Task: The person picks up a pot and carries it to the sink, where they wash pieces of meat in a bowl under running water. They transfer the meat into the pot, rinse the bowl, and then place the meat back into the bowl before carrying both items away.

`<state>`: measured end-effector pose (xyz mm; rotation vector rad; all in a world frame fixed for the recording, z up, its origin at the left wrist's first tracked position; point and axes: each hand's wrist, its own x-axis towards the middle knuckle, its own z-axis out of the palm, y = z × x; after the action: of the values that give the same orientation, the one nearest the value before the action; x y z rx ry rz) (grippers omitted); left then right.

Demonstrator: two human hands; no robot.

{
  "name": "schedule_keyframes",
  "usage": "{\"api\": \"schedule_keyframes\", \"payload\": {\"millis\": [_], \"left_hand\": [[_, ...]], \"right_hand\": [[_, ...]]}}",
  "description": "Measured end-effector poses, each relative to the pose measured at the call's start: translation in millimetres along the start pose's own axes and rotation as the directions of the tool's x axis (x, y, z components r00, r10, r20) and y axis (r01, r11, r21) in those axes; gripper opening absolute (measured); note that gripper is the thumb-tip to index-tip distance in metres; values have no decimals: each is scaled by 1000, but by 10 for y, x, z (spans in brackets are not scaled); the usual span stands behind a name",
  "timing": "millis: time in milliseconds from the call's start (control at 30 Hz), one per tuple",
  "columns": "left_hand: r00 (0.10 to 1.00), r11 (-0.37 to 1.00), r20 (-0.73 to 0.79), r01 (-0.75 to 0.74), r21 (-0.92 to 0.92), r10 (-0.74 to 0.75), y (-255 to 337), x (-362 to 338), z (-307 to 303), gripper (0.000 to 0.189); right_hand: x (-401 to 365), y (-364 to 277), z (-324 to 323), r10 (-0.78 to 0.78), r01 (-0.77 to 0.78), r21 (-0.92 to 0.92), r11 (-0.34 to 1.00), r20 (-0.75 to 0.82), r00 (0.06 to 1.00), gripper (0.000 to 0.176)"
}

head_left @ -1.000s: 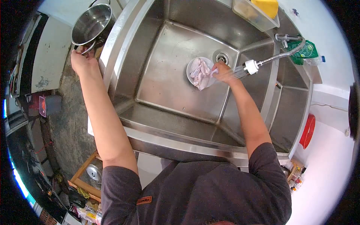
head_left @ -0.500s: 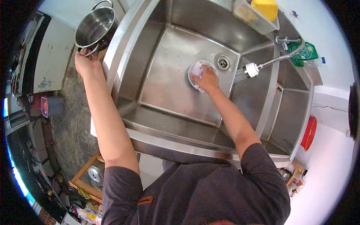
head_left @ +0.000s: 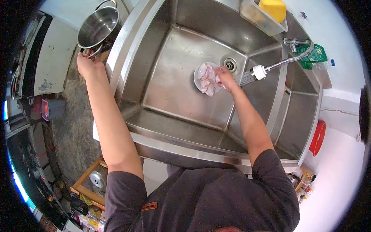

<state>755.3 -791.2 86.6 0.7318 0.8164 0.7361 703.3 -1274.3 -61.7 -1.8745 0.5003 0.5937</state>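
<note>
In the head view, my left hand (head_left: 90, 63) is closed around the near handle of a stainless steel pot (head_left: 96, 33), held beyond the sink's left rim. The pot is tilted and I see its bare inside. A small white plate (head_left: 197, 83) sits on the sink floor, bearing pale pink raw meat that looks like chicken (head_left: 208, 79). My right hand (head_left: 227, 78) is at the plate's right side, fingers curled and closed on the right edge of the chicken. My fingers partly hide what they grip.
A flexible tap with a white spray head (head_left: 259, 72) sends water into the steel sink (head_left: 166, 92), near the drain (head_left: 230, 64). A plastic container with a yellow sponge (head_left: 273, 9) stands on the back ledge. A green pouch (head_left: 315, 54) lies behind the tap.
My right hand has shifted right from over the middle of the plate to its right side, uncovering the chicken. My left hand and the pot have barely moved.
</note>
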Motion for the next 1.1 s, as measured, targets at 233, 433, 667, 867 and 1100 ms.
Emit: {"api": "schedule_keyframes", "payload": {"millis": [233,433,667,867,1100], "left_hand": [[999,1000,36,-7,-17,7,-2,9,-10,22],[1000,999,-2,-25,25,25,17,-39,19,23],[1000,999,15,-16,-29,16,6,30,2,23],[1000,1000,-10,-9,-30,9,20,-61,17,25],[1000,998,-13,3,-64,-3,-33,67,-12,26]], "right_hand": [[-86,55,29,42,-64,210,975,111,993,27],[74,98,67,45,-54,-113,992,-81,996,26],[37,133,158,-217,213,-228,950,9,976,47],[-38,47,241,-398,291,-576,764,-64,915,55],[44,123,287,-313,187,-616,765,-101,944,52]]}}
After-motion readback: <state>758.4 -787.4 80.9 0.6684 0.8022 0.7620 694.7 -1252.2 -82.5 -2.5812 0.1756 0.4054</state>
